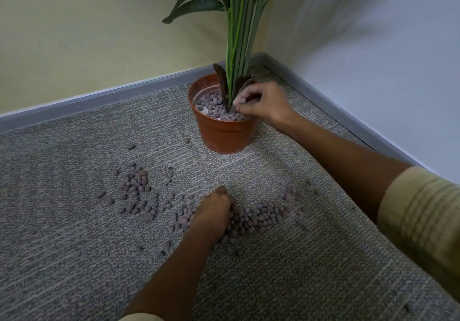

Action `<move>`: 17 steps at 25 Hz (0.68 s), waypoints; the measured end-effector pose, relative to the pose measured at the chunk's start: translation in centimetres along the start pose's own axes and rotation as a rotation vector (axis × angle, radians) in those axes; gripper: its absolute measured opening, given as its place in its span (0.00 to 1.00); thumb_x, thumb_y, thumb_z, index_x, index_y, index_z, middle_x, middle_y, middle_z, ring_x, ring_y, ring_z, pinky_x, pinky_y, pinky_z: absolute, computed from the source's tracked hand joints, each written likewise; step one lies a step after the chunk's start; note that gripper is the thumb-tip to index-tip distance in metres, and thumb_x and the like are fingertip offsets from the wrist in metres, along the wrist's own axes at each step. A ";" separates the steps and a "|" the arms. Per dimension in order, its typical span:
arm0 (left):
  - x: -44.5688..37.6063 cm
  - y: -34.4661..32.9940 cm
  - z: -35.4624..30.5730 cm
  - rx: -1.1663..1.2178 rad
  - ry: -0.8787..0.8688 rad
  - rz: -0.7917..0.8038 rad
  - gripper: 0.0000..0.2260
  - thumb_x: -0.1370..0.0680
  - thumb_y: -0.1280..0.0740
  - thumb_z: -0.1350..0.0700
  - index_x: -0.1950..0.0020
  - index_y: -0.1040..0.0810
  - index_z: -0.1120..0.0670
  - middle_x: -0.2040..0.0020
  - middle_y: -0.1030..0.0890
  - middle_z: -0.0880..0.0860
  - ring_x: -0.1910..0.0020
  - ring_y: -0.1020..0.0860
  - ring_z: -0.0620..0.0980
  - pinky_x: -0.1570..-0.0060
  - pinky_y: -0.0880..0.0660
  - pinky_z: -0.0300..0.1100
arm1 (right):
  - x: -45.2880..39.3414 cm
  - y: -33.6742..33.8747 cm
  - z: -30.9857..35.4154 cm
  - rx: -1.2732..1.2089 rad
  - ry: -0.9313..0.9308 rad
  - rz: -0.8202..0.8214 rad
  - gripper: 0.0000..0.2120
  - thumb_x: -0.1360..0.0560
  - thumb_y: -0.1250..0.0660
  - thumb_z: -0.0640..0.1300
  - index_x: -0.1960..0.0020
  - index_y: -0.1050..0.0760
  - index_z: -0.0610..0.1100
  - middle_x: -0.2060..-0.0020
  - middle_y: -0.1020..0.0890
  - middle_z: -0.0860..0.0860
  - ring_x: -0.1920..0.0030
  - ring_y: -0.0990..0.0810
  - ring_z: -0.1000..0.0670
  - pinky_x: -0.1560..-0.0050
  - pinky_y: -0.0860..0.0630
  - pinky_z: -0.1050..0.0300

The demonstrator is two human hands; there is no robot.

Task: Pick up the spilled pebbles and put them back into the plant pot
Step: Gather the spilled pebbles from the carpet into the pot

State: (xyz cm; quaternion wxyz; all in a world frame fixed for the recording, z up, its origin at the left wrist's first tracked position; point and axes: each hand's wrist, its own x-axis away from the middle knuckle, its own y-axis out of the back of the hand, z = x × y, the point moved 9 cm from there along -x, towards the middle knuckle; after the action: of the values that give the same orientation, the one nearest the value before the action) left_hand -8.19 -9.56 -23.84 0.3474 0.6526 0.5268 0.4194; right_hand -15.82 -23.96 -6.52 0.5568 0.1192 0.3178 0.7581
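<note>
Dozens of pebbles (258, 217) lie loose on the carpet (311, 266), so the task looks only partly done. Nearest, the left hand (214, 212) is pressed knuckles-up into the thickest heap, its fingers curled down among the stones; it seems to be gathering a clutch of them, though the fingertips are hidden and I cannot tell how many it has. Most of that heap sits just right of those fingers, touching them, with a smaller cluster touching on their left. Another patch (135, 184) lies well to the left and slightly beyond, and 2 or 3 strays rest farther out toward the pot (221, 131).

Farther off, the right hand (261, 103) hovers over the pot's right rim, beside the stems (236, 47). Its fingers are bunched and blurred; it may be pinching or dropping pebbles, but whether anything remains in them cannot be told. Pebbles already cover the fill directly beneath and left of those fingers.

Risks: a loosely closed left fist could shed stones on the way to the pot, scattering them wider. Stones let go too near the rim could bounce out onto the carpet. A knock from the right wrist against the rim or stems might tip the pot and spill more.
</note>
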 end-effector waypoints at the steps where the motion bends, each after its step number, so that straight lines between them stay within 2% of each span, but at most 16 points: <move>1: 0.0 0.1 -0.2 0.005 -0.012 -0.005 0.08 0.24 0.36 0.62 0.49 0.20 0.53 0.44 0.28 0.53 0.47 0.23 0.55 0.45 0.24 0.48 | -0.9 0.4 0.3 0.087 0.021 -0.053 0.08 0.33 0.27 0.36 0.54 0.17 0.40 0.60 0.16 0.50 0.68 0.21 0.63 0.60 0.26 0.77; 2: 0.0 0.3 -0.4 0.033 -0.025 -0.019 0.08 0.24 0.35 0.62 0.50 0.20 0.53 0.45 0.28 0.53 0.47 0.23 0.54 0.45 0.24 0.46 | -1.5 0.5 0.2 0.157 0.017 -0.074 0.09 0.33 0.27 0.36 0.53 0.17 0.40 0.60 0.16 0.49 0.68 0.22 0.63 0.60 0.27 0.79; 3: -0.1 0.7 -0.6 0.069 -0.037 -0.037 0.07 0.25 0.34 0.61 0.51 0.19 0.52 0.46 0.28 0.52 0.48 0.23 0.52 0.46 0.25 0.43 | -1.9 0.3 -0.2 0.192 -0.011 -0.055 0.10 0.33 0.27 0.36 0.52 0.18 0.40 0.60 0.16 0.49 0.65 0.21 0.62 0.57 0.26 0.77; 5: -0.4 2.0 -0.5 0.135 -0.038 -0.089 0.05 0.26 0.32 0.60 0.54 0.18 0.52 0.49 0.27 0.50 0.51 0.23 0.49 0.50 0.27 0.38 | -1.9 -0.4 -1.2 0.203 -0.068 0.010 0.15 0.33 0.26 0.35 0.47 0.19 0.40 0.56 0.16 0.46 0.58 0.18 0.53 0.46 0.21 0.63; 6: -0.7 2.8 -0.2 0.171 -0.022 -0.116 0.04 0.26 0.31 0.60 0.55 0.18 0.51 0.51 0.27 0.50 0.52 0.24 0.48 0.52 0.28 0.36 | -1.4 -0.4 -1.5 0.206 -0.078 0.000 0.16 0.32 0.27 0.35 0.45 0.20 0.41 0.53 0.16 0.45 0.55 0.18 0.52 0.45 0.21 0.59; 9: -1.2 4.6 0.7 0.287 0.019 -0.197 0.04 0.28 0.30 0.61 0.57 0.17 0.52 0.54 0.25 0.50 0.57 0.24 0.47 0.57 0.30 0.36 | 1.1 1.5 -1.6 0.196 0.001 -0.214 0.11 0.28 0.31 0.36 0.46 0.21 0.43 0.52 0.19 0.49 0.59 0.21 0.55 0.53 0.22 0.64; 12: -1.4 5.5 0.9 0.287 0.024 -0.221 0.05 0.27 0.30 0.62 0.57 0.17 0.53 0.55 0.25 0.50 0.58 0.24 0.47 0.57 0.30 0.37 | 4.6 2.5 -3.0 0.258 0.066 -0.374 0.05 0.26 0.35 0.38 0.51 0.23 0.43 0.55 0.26 0.50 0.62 0.30 0.59 0.63 0.34 0.69; 14: -2.0 6.2 0.6 0.223 0.001 -0.224 0.05 0.27 0.31 0.61 0.56 0.17 0.53 0.55 0.26 0.49 0.55 0.23 0.50 0.55 0.28 0.40 | 5.9 1.7 -6.4 0.323 0.008 -0.319 0.04 0.25 0.38 0.37 0.55 0.24 0.42 0.55 0.23 0.47 0.60 0.27 0.55 0.62 0.33 0.66; 17: -3.1 8.9 -0.2 0.168 -0.033 -0.270 0.05 0.26 0.32 0.61 0.54 0.17 0.54 0.52 0.24 0.51 0.54 0.24 0.49 0.51 0.28 0.40 | 8.1 -0.7 -13.7 0.459 -0.260 -0.004 0.05 0.26 0.36 0.38 0.54 0.22 0.42 0.51 0.19 0.42 0.52 0.20 0.44 0.54 0.25 0.58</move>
State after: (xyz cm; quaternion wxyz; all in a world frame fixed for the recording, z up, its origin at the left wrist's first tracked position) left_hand -5.13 -14.34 -16.40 0.3536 0.6096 0.6370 0.3125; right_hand -25.47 -21.19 -18.91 0.5528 0.3380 0.4075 0.6435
